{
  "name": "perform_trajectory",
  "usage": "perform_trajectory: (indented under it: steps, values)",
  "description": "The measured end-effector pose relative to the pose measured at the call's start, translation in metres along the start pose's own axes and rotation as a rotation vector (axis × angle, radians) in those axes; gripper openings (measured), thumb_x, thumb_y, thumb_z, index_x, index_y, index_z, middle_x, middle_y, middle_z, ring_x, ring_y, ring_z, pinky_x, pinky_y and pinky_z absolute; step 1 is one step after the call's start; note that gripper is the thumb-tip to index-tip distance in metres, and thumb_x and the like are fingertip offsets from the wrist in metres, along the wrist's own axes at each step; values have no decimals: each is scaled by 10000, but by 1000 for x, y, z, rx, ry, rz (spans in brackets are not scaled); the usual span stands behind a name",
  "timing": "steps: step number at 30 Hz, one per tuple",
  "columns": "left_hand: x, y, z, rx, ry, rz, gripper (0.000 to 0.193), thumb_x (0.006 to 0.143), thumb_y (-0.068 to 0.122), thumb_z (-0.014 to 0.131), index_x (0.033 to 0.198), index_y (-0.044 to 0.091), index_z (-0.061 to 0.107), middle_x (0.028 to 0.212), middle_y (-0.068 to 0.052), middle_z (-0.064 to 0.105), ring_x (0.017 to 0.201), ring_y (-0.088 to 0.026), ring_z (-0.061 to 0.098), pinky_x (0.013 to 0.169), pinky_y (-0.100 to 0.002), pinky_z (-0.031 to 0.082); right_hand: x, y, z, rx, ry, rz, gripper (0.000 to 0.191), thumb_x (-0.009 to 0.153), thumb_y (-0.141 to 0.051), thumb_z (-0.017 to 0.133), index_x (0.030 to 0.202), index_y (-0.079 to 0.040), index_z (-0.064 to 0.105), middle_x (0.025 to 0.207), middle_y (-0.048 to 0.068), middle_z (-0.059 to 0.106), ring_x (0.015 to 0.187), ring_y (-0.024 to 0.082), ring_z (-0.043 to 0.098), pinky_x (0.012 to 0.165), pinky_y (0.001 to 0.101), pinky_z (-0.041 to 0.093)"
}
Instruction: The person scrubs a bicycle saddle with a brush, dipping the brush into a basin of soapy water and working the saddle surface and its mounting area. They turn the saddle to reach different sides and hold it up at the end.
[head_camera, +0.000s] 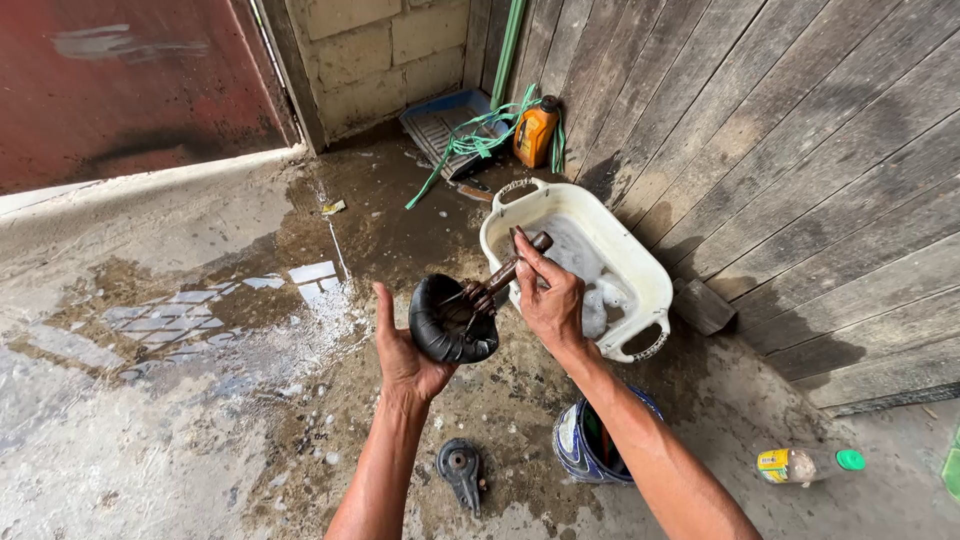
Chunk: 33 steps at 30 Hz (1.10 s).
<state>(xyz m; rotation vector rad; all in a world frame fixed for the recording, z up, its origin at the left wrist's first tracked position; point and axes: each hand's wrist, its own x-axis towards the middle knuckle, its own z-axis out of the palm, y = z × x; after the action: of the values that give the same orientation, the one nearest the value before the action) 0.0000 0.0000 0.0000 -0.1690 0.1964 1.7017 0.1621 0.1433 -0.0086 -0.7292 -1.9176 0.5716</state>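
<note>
Head view, looking down on a wet concrete floor (150, 430) with a soapy puddle; left hand (405, 355) cupped beneath a black folded rubber inner tube (450, 320), palm up, fingers closed round its lower curve and thumb raised beside it; the tube is held in the air in front of the basin, not resting on anything; right hand (548, 300) clenched around a dark rusty metal rod tool (505, 272) whose coiled, spring-like end sits against the tube's top; behind the hands a white oval plastic basin (655, 290) with two handles, holding foamy water; judged from wet rubber and suds, the soaking appears done, while work with the rod on the tube is in hand and unfinished; on the floor near the forearms, a small black round metal part (461, 468) and a blue-and-white tin container (577, 447), both untouched; farther right a small clear plastic bottle with green cap (805, 464) lying on its side; at the rear, an orange plastic oil jug (535, 130), a tangle of green cord (480, 140) over a blue plastic tray (440, 120); grey weathered plank wall (800, 150) on the right.
</note>
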Motion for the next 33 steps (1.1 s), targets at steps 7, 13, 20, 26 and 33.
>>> perform_trajectory:
  steps: [7, 13, 20, 26, 33]
  values:
    - [3, -8, -34, 493, -143, 203, 958, 787, 535, 803, 1521, 72, 399, 1427, -179, 555, 1328, -309, 525, 1150, -508, 416, 7, -10, -3, 28, -2, 241, 376, 982, -73, 611, 1347, -150, 657, 1218, 108, 751, 557, 76, 676, 451, 208, 601]
    - [9, -2, -29, 931, -178, 299, 1242, 612, 637, 896, 1559, 68, 328, 1516, -147, 520, 1426, -261, 446, 1197, -502, 277, 19, -32, -9, 236, 33, 427, 382, 963, -96, 626, 1341, -147, 643, 1224, 130, 739, 468, 60, 574, 398, 228, 557]
    - [-3, -6, 0, 1619, -141, 605, 1387, 459, 775, 847, 1488, 19, 307, 1369, -174, 595, 1266, -315, 629, 1124, -539, 478, 16, -53, -8, 355, -44, 521, 386, 990, -150, 603, 1375, -164, 612, 1349, 111, 656, 477, 38, 545, 397, 219, 585]
    - [-9, -13, 3, 1232, 65, 674, 1222, 515, 724, 850, 1374, -17, 395, 1239, -185, 636, 1125, -311, 689, 1024, -510, 579, 9, -48, 5, 22, -144, -36, 377, 1164, -185, 437, 1532, -104, 441, 1404, 222, 616, 969, 153, 571, 750, 295, 547]
    - [-8, -1, -3, 1194, 71, 764, 1129, 614, 708, 802, 1357, -37, 393, 1174, -176, 617, 1065, -287, 667, 956, -480, 584, 4, -40, -3, -215, -350, 260, 534, 1117, -205, 305, 1629, -75, 225, 672, 184, 658, 403, 93, 465, 305, 250, 418]
